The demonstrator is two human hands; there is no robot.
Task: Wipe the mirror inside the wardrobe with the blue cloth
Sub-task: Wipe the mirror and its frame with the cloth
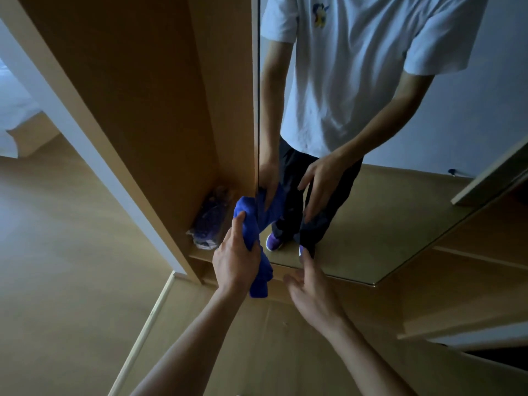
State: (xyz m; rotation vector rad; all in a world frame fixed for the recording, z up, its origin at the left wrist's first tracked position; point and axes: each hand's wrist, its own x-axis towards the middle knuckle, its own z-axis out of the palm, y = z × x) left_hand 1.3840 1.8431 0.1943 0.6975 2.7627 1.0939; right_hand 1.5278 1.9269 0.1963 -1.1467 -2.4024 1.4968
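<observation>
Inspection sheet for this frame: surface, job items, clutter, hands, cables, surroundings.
Surface: mirror upright in the wardrobe; too dim to judge smears.
Job's things: blue cloth bunched, its top end at the mirror's lower left edge.
Clutter: plastic-wrapped bundle on the wardrobe shelf beside the mirror.
Hands: left hand grips the cloth; right hand open, holding nothing, fingers near the mirror's bottom edge.
Cables: nothing seen.
Surroundings: wooden floor; white bedding far left.

Wears, in the tall wardrobe mirror point(385, 224), a white short-sleeved T-shirt point(357, 81) with blue-and-yellow chest print point(320, 14), dark trousers point(291, 178), purple shoes point(273, 242).
</observation>
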